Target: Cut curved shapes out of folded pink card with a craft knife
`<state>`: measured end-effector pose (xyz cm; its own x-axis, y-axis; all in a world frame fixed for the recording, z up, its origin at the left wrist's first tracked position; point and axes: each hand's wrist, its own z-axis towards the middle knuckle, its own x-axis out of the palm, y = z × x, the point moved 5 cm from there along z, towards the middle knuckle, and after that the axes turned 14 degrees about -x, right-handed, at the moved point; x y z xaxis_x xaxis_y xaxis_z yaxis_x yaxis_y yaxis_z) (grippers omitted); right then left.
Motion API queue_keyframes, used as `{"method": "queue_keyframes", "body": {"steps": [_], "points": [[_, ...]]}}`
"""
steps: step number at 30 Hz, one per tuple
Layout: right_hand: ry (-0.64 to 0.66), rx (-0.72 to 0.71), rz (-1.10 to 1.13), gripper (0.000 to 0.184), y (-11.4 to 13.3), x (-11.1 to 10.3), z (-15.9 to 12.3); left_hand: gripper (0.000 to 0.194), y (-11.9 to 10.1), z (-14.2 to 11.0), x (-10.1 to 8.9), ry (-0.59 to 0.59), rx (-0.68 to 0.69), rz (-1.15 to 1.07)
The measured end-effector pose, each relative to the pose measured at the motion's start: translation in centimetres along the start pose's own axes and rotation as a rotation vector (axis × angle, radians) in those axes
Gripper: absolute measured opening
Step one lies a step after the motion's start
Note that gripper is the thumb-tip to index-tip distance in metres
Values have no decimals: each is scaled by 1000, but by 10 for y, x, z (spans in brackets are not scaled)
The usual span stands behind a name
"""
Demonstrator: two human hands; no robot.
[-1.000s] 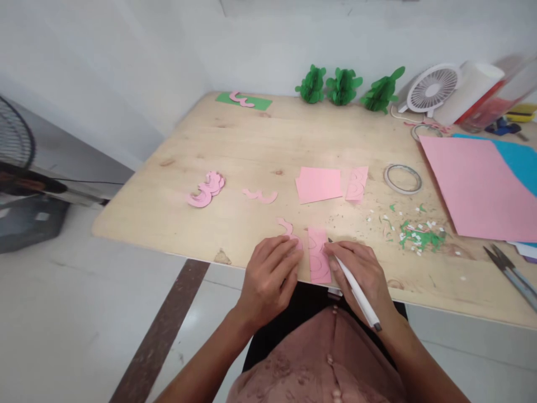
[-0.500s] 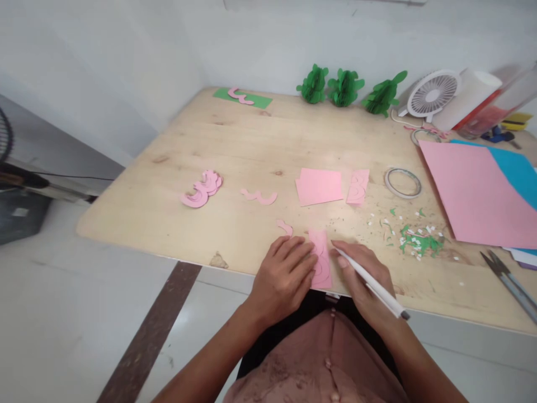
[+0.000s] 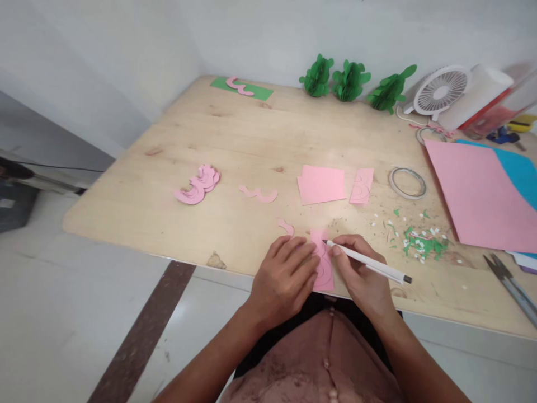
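Observation:
A small pink paper strip [image 3: 323, 263] with curved pencil lines lies at the near edge of the wooden table [image 3: 235, 145]. My left hand [image 3: 284, 279] rests on the strip's left side, fingers flat and close together, pressing it down. In my right hand [image 3: 361, 268] is a white pen [image 3: 369, 262], whose tip touches the strip's upper part. A pink curved cut-out [image 3: 286, 226] lies just beyond my left fingers.
Farther off are a pile of pink cut-outs [image 3: 198, 186], a wavy pink piece [image 3: 259, 193], pink squares [image 3: 321, 184], a tape ring [image 3: 406, 182], paper scraps [image 3: 419, 238], big pink and blue sheets [image 3: 482, 190], scissors [image 3: 512, 285], green paper plants [image 3: 350, 81] and a small fan [image 3: 440, 89].
My right hand has swung the pen from steep to nearly level, its tip now on the strip's upper part. My left hand slid right onto the strip. The view shifted a little.

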<state>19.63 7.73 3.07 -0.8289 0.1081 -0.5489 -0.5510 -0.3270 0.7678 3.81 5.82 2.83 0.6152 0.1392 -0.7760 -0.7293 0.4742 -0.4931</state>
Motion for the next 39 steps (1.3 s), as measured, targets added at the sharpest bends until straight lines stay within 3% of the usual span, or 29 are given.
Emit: {"method": "queue_keyframes", "body": {"steps": [24, 39], "points": [[11, 3, 62, 15, 4, -4, -7, 24, 1, -2, 0, 0, 12, -19], [43, -323, -72, 26, 15, -12, -22, 33, 5, -12, -14, -124, -60, -217]]}}
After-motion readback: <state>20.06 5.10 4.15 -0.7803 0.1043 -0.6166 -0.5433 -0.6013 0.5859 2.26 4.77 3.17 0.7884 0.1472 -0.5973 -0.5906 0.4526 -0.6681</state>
